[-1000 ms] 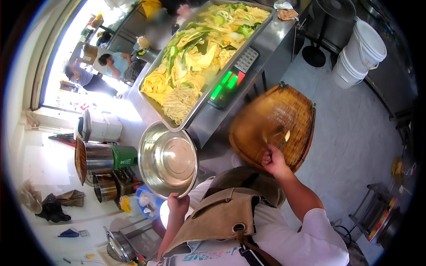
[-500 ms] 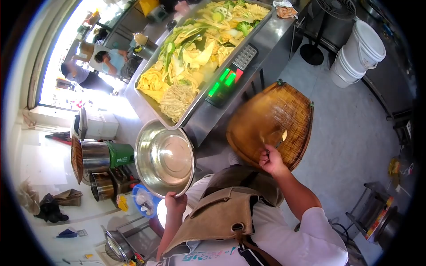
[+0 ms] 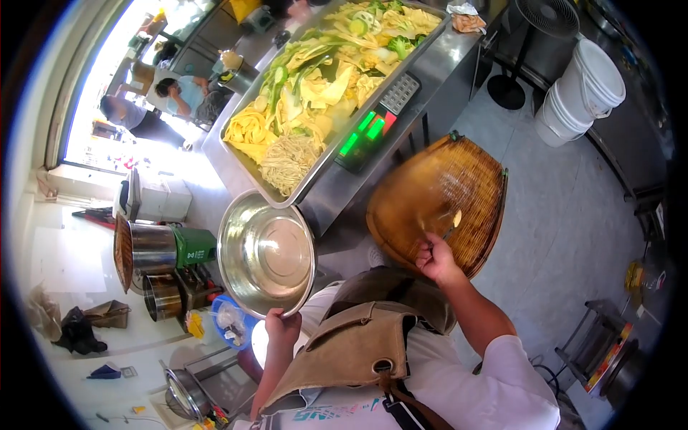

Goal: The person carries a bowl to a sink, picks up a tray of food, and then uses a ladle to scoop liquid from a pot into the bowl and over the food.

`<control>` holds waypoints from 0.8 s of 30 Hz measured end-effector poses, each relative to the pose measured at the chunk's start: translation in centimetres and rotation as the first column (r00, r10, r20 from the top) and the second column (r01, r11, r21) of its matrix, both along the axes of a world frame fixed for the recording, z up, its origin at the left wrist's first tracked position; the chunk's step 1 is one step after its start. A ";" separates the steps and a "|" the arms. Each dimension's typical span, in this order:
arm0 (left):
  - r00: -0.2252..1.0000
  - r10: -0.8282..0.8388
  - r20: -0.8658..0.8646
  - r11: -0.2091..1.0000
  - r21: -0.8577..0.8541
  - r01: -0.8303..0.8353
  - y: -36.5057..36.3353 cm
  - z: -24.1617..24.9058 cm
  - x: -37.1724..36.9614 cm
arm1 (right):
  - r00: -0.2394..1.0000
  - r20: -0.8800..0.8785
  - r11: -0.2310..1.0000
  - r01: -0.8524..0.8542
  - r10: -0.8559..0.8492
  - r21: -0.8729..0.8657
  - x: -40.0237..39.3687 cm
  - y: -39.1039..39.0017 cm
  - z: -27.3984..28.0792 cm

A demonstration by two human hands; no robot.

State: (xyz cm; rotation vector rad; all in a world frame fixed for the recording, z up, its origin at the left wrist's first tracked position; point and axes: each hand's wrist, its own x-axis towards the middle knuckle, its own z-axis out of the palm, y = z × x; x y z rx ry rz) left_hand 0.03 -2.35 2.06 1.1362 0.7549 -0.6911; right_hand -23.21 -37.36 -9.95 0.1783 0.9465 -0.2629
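A metal tray (image 3: 304, 188) of mixed vegetables (image 3: 333, 87), including broccoli (image 3: 401, 47), and noodle-like strands (image 3: 290, 165) rests on a metal surface (image 3: 459, 49) beside a green-lit scale (image 3: 364, 136). The left hand (image 3: 282, 327) closes its fingers on the rim of a shiny bowl (image 3: 276, 247) near the surface's corner. The right hand (image 3: 436, 258), curled closed, grips a slender, pale-tipped utensil (image 3: 449, 232) over a woven basket (image 3: 473, 190). White buckets (image 3: 598, 75) stand on the floor (image 3: 530, 215).
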 end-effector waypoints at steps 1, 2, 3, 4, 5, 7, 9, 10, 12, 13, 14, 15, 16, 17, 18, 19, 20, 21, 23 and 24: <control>0.994 -0.094 0.057 0.996 0.016 0.093 1.0 -0.9 0.3 | 1.000 0.003 1.000 -0.001 0.001 0.002 0.0 0.0 0.1; 0.976 -0.188 0.112 0.982 0.037 0.185 2.7 -2.7 0.9 | 1.000 0.007 1.000 -0.001 0.001 0.004 0.0 0.0 0.2; 0.977 -0.185 0.105 0.982 0.045 0.181 2.6 -2.7 0.9 | 1.000 0.006 1.000 -0.001 0.001 0.006 -0.1 0.0 0.2; 0.979 -0.182 0.097 0.983 0.052 0.177 1.5 -1.7 0.6 | 1.000 0.005 1.000 0.000 0.000 0.009 -0.2 -0.1 0.2; 0.996 -0.079 0.028 0.996 0.049 0.078 0.4 -0.6 0.2 | 1.000 0.003 1.000 0.000 0.000 0.013 -0.3 0.0 0.1; 1.000 0.004 -0.028 1.000 0.005 -0.004 -0.2 -0.1 -0.2 | 1.000 0.010 1.000 -0.006 0.006 0.016 -0.7 0.0 0.0; 0.999 -0.033 0.003 0.996 -0.086 0.034 0.5 -0.6 -0.2 | 1.000 0.012 1.000 -0.019 0.018 0.020 -1.1 0.2 -0.2; 0.999 -0.034 0.010 0.999 -0.040 0.034 0.4 -0.3 -0.7 | 1.000 0.010 0.999 -0.026 0.026 0.023 -1.3 0.3 -0.4; 0.999 -0.033 0.022 0.998 0.048 0.032 -1.1 0.8 -1.4 | 0.999 -0.001 0.999 -0.043 0.043 0.026 -1.8 0.4 -0.6; 0.999 -0.009 0.034 0.998 0.063 0.007 -2.4 1.8 -2.0 | 0.998 -0.011 0.998 -0.057 0.058 0.028 -1.9 0.6 -0.6; 0.986 -0.124 0.111 0.992 0.022 0.122 -0.4 0.1 -1.8 | 0.997 -0.021 0.997 -0.077 0.077 0.030 -2.1 0.7 -0.6; 0.954 -0.224 0.197 0.973 -0.010 0.231 0.0 0.0 -1.9 | 0.994 -0.031 0.995 -0.102 0.102 0.025 -2.3 0.8 -0.7; 0.984 -0.116 0.136 0.988 -0.084 0.128 0.2 -0.1 -1.9 | 0.991 -0.038 0.992 -0.126 0.127 0.018 -2.2 0.9 -1.0; 0.992 -0.043 0.115 0.997 -0.053 0.049 0.6 0.0 -2.7 | 0.988 -0.046 0.989 -0.150 0.150 0.010 -2.3 1.0 -1.0; 0.994 0.028 0.101 0.999 -0.026 -0.025 0.0 0.9 -3.8 | 0.986 -0.037 0.986 -0.164 0.164 0.024 -2.3 1.2 -0.8; 0.991 0.094 0.091 0.996 -0.008 -0.094 -0.7 1.2 -4.2 | 0.985 -0.026 0.985 -0.172 0.173 0.028 -2.3 1.0 -0.5; 0.988 0.019 0.152 1.000 -0.028 -0.014 0.7 0.5 -4.4 | 0.983 -0.010 0.983 -0.181 0.181 0.027 -2.1 0.7 0.0; 0.974 -0.055 0.219 0.997 -0.043 0.066 3.5 -1.0 -4.8 | 0.981 0.015 0.981 -0.193 0.193 0.001 -2.0 0.5 1.0; 0.963 -0.092 0.255 0.996 0.012 0.092 4.6 -0.3 -5.9 | 0.979 0.004 0.978 -0.206 0.206 -0.017 -1.1 0.4 2.8; 0.956 -0.111 0.272 0.994 0.041 0.104 5.0 0.2 -6.5 | 0.978 0.010 0.978 -0.207 0.207 -0.033 -0.7 0.4 3.6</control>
